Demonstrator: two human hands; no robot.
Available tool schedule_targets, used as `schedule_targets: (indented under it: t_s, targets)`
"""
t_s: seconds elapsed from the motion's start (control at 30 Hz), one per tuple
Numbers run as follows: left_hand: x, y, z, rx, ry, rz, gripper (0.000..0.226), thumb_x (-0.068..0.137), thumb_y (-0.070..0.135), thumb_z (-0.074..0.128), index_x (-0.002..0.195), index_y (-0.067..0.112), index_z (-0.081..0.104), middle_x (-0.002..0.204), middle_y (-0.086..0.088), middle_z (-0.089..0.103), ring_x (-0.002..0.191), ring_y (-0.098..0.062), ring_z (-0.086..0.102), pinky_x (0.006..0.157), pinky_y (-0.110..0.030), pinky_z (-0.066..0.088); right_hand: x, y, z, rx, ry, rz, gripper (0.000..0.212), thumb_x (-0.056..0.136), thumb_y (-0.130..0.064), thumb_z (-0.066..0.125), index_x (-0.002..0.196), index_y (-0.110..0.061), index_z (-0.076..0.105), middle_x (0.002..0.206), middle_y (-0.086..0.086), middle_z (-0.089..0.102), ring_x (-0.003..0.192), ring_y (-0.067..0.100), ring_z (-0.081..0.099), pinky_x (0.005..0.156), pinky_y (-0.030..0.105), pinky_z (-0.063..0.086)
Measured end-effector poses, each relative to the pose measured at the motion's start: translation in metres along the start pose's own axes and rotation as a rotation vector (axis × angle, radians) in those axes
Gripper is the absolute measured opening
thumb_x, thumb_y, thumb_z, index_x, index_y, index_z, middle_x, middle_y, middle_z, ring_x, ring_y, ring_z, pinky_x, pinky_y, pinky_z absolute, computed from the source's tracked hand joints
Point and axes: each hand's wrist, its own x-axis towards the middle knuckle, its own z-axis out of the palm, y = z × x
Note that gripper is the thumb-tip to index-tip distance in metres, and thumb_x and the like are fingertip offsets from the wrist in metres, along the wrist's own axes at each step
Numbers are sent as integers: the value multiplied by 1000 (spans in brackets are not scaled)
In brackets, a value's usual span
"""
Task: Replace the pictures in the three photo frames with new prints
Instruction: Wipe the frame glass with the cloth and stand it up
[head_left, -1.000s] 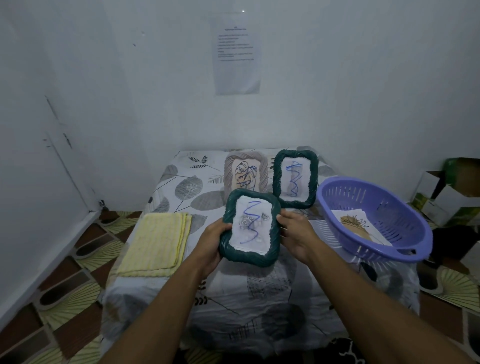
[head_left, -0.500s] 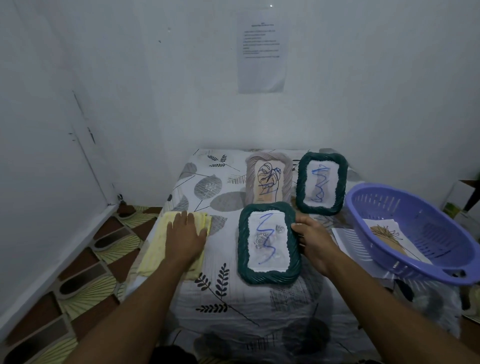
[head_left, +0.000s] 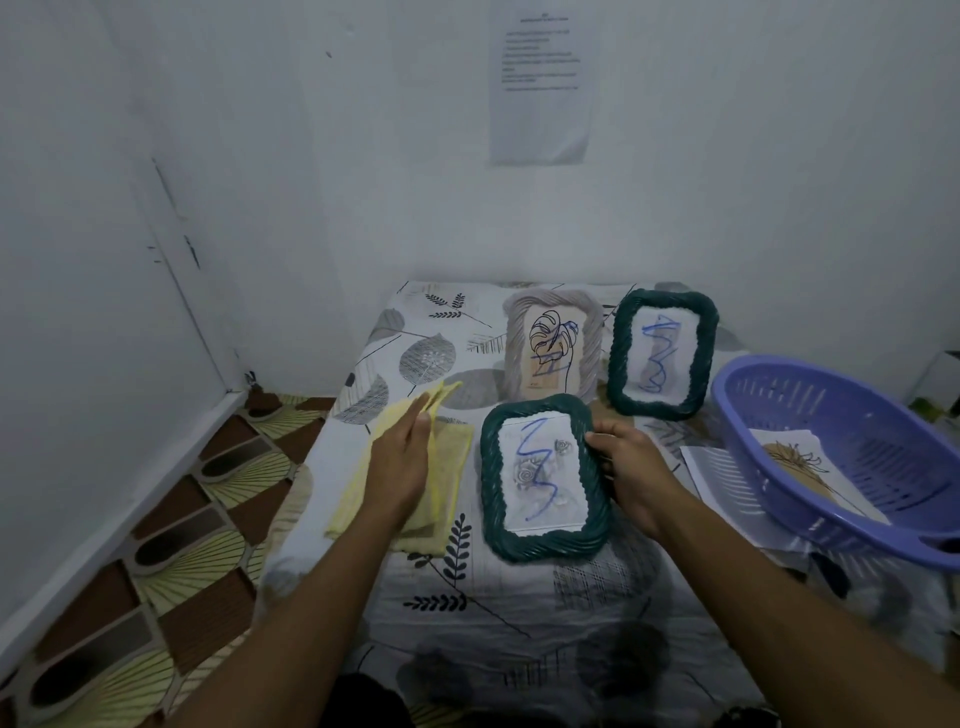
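Note:
A dark green frame (head_left: 543, 475) with a blue scribbled picture lies flat in the middle of the table. My right hand (head_left: 626, 473) grips its right edge. My left hand (head_left: 400, 457) pinches the yellow cloth (head_left: 447, 486) and lifts its far corner off the table. A second green frame (head_left: 662, 353) with a blue scribble stands behind. Left of it stands a grey frame (head_left: 553, 345) with a leaf drawing. A print (head_left: 800, 457) with a brown plant drawing lies inside the purple basket (head_left: 852, 452).
The table wears a white cloth with a leaf pattern (head_left: 498, 597). White papers (head_left: 711, 467) lie partly under the basket. A white wall with a printed sheet (head_left: 543, 83) stands behind. Patterned floor tiles (head_left: 171, 545) lie to the left.
Both hands held the green frame up, then it was laid flat. My left hand went to the yellow cloth and now lifts its corner. My right hand stays on the frame.

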Motion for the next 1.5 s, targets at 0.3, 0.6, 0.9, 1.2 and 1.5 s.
schedule_targets:
  t_s: [0.3,0.6,0.9,1.2,1.5]
  targets:
    - [-11,9,29,-117,-29,-65,39,101,41,36,137,34,51,132,11,54,120,-7,47,98,-25,35,-13,-3,1,12,12,-9,13,95,-9,51,102,-10,61,81,7,66,61,16,59,48,21,44]
    - [-6,12,17,-240,-6,-119,37,101,36,38,135,34,53,141,12,50,131,-8,43,112,-33,32,-3,-13,-32,25,206,-55,12,96,-11,50,101,-12,61,88,5,66,69,18,58,56,28,41]
    - [-9,46,51,-114,6,-51,35,98,36,41,129,43,55,73,35,57,66,23,49,67,-11,42,-4,-18,-41,20,227,-122,10,94,-12,52,97,-12,61,92,7,67,75,22,60,61,32,46]
    - [-16,16,65,180,-191,-55,39,99,33,41,133,22,57,122,-5,65,94,-18,61,79,-27,43,-9,-18,-61,42,282,-164,11,96,-9,52,93,-15,60,85,3,66,72,20,60,60,31,49]
    - [2,-11,78,843,-299,147,56,100,45,35,147,16,34,158,-9,23,145,-28,21,116,-45,19,4,-10,-62,-1,252,-121,8,94,-14,55,99,-15,61,92,8,66,77,23,60,70,36,48]
